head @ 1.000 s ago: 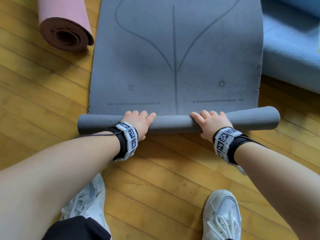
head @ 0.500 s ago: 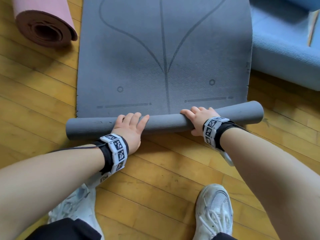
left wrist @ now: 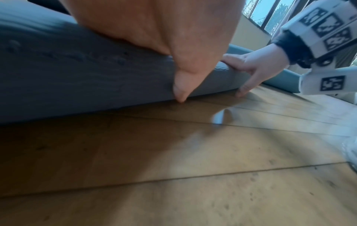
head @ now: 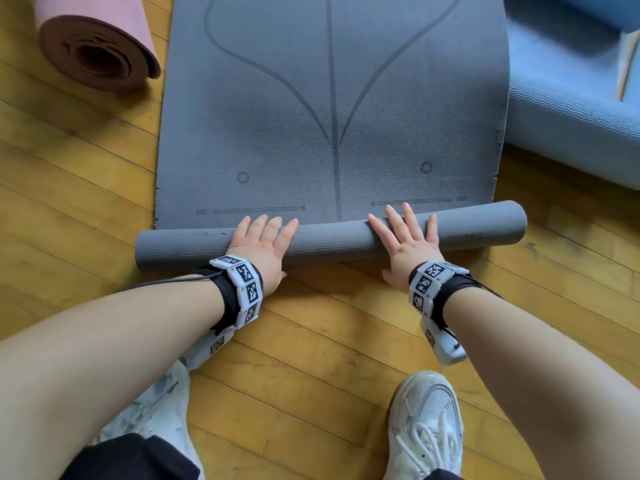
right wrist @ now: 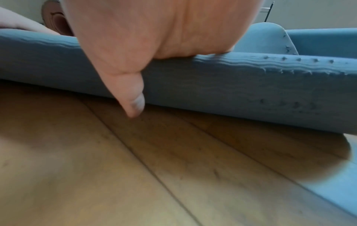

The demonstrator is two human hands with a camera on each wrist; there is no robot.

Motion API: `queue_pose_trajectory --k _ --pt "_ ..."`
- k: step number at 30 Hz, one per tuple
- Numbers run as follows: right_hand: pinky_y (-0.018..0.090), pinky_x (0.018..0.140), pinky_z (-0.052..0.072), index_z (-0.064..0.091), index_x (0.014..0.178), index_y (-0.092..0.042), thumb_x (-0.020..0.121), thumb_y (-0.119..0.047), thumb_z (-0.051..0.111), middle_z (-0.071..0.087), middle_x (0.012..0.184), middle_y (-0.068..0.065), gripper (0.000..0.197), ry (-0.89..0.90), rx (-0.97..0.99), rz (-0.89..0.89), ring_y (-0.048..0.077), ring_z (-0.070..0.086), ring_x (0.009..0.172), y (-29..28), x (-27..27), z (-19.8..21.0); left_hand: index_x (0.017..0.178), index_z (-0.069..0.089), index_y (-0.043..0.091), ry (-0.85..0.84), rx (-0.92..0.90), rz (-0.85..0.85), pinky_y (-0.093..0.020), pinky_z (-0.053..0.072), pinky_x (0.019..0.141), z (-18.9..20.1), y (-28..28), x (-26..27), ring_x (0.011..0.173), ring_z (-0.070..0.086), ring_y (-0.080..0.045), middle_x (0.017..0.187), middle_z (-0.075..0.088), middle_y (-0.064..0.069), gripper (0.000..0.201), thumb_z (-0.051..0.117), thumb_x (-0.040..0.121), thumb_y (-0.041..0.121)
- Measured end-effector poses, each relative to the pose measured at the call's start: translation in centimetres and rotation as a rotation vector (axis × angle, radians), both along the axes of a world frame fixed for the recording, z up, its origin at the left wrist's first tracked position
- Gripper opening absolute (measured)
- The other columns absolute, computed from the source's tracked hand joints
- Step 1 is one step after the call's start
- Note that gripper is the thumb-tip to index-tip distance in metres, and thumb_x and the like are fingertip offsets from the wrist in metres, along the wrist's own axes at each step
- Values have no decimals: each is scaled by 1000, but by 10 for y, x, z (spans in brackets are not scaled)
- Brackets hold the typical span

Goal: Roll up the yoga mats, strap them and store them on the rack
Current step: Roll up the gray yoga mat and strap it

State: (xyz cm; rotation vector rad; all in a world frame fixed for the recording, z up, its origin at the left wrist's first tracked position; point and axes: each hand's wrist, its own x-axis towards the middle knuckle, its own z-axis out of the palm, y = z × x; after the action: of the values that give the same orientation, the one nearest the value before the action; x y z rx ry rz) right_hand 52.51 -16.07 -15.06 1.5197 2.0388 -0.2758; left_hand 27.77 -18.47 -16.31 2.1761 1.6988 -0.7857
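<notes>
Crosswise on the wooden floor (head: 311,341) lies the rolled end of the grey mat (head: 332,241) — long axis left to right, flat part stretching away. Left hand (head: 263,244) and right hand (head: 405,244) press it, fingers straight.

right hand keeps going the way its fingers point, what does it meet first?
The right hand lies across the grey roll, fingers pointing away. Just past the fingertips is the mat's unrolled flat part; nothing else shows in that line.
</notes>
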Motion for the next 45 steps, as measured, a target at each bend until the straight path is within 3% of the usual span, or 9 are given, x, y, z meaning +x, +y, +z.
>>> queue_pose_trajectory --k 3,7,14,20,25,34,37,39,45 --pt "61 113 -10 -19 147 -38 87 -40 60 -18 160 -2 100 -13 -18 16 27 -21 145 14 -2 0 148 -21 26 -5 25 21 -46 -3 119 2 0 -3 147 -4 -27 160 -6 -6 86 44 96 47" --pt "61 113 -10 -17 148 -38 85 -45 65 -16 160 -2 103 -22 -41 32 27 -20 146 26 -3 -2 149 -17 28 12 93 0 -45 9 117 -2 -2 -8 139 19 -27 153 12 -9 87 50 94 34" --pt "57 117 0 -12 149 -37 86 -29 66 -2 161 0 101 -29 -14 23 25 -6 148 38 -7 -2 151 -10 32 -5 68 -67 -37 25 108 -6 20 -18 130 34 -24 150 23 -4 92 56 87 22" --pt "58 116 -4 -10 150 -35 85 -36 66 -2 161 0 100 -30 -12 -16 26 -9 148 42 -9 -7 151 -7 32 -12 -12 -96 -37 33 102 -1 36 -20 128 37 -24 147 28 -3 102 68 82 30" --pt "56 117 4 10 149 -35 84 -33 68 26 151 -1 87 47 53 -32 22 16 143 41 -6 -7 150 -6 33 5 -44 -145 -36 37 97 5 50 -20 125 40 -24 143 32 -1 105 72 80 34" --pt "59 116 2 14 148 -36 81 -29 70 30 147 -1 87 74 3 -36 22 19 141 50 -5 -6 150 -4 34 10 -62 -79 -38 42 92 8 49 -16 118 47 -26 138 38 -4 100 69 82 32" --pt "60 115 1 13 148 -35 80 -29 72 27 150 -1 90 74 -11 -35 23 14 144 51 -5 -7 149 -3 34 -24 -13 -43 -40 35 102 11 42 -15 125 39 -25 142 31 -5 95 65 82 33" --pt "60 115 -1 11 149 -35 80 -29 73 22 154 -1 92 71 -26 -44 24 9 146 51 -5 -9 149 -5 31 17 57 -31 -41 15 114 12 28 -11 137 20 -27 150 12 -8 90 58 85 38" --pt "61 115 0 -4 151 -35 83 -31 71 -1 161 1 101 13 -83 -46 25 -5 148 57 -9 -5 148 -23 18 51 66 -77 -42 -7 117 3 0 -11 146 -9 -26 158 -14 -7 82 37 98 43"
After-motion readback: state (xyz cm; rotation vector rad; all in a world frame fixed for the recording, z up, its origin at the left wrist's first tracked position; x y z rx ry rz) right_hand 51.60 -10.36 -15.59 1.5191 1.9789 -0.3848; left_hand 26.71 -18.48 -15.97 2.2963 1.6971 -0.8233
